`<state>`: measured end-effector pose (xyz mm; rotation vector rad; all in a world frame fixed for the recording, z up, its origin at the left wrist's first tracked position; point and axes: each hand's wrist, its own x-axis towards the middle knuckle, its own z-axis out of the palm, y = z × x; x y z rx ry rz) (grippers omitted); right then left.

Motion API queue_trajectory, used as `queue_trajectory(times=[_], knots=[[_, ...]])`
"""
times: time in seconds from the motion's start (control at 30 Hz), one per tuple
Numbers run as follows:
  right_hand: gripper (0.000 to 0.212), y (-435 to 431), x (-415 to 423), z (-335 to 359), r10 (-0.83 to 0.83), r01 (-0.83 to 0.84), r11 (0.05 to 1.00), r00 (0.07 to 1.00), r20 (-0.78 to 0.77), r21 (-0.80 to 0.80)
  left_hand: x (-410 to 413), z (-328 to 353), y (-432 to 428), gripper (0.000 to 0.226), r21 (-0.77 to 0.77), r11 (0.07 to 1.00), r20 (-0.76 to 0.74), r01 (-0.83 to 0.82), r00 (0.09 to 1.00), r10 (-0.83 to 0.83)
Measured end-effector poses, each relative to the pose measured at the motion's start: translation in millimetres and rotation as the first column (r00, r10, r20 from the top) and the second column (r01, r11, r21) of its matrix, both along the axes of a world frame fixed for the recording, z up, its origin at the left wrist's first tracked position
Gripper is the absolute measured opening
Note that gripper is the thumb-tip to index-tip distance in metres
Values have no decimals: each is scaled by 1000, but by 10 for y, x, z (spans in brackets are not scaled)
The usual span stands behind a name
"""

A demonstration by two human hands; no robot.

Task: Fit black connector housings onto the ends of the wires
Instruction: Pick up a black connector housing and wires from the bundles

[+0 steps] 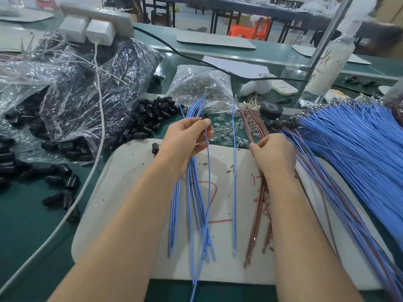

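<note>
Currently at the seating step, by our reading. Our left hand (pixel 185 138) is curled round a sheaf of blue wires (pixel 192 192) and pinches one black housing (pixel 205 119) between thumb and fingertips, at the top of a blue wire that hangs apart from the sheaf. We cannot tell whether that wire's end is fully home; the fingers cover the joint. Our right hand (pixel 275 153) is closed on a bunch of brown wires (pixel 260 210) over the right side of the white board (pixel 122 192). A single blue wire (pixel 234 182) lies loose on the board between the two hands. Spare housings (pixel 150 119) sit in a heap just beyond the board's far-left corner, near the left hand.

Next move, as we judge it: draw one brown wire free of the bunch, bring its terminal end to the housing's opening, and push straight in. This needs a steady left pinch and an aligned wire end; a bent terminal would likely snag.
</note>
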<state>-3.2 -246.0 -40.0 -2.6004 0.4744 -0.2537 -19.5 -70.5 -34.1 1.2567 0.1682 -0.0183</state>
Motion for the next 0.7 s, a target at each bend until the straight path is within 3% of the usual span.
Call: queue_trajectory(times=[0.13, 0.23, 0.27, 0.33, 0.37, 0.4, 0.47, 0.57, 0.7], knots=[[16, -39, -1, 22, -15, -8, 989, 988, 156, 146, -6, 1, 4, 11, 8, 1000, 0, 9, 1000, -9], [9, -67, -36, 129, -79, -68, 873, 957, 278, 483, -16, 4, -1, 6, 3, 998, 19, 59, 998, -59], [8, -61, -62, 176, -104, -130, 758, 944, 314, 640, -19, 13, -2, 8, -2, 996, 30, 89, 996, -89], [14, -16, -110, 265, -133, -322, 359, 911, 390, 876, -28, 32, -9, 11, -12, 986, 54, 165, 985, -164], [17, 11, -125, 298, -149, -401, 175, 892, 427, 899, -38, 36, -14, 10, -24, 976, 67, 217, 974, -215], [17, 45, -137, 328, -164, -446, 72, 877, 452, 892, -55, 38, -26, 8, -45, 959, 78, 280, 958, -276], [16, 109, -146, 353, -213, -467, 27, 861, 462, 884, -100, 38, -59, 10, -61, 908, 85, 415, 909, -409], [17, 127, -139, 308, -334, -452, 77, 828, 450, 889, -134, 22, -90, 11, -25, 846, 77, 533, 844, -530], [17, 94, -89, 254, -355, -427, 67, 835, 421, 902, -127, 6, -103, 5, 98, 866, 109, 491, 859, -500]])
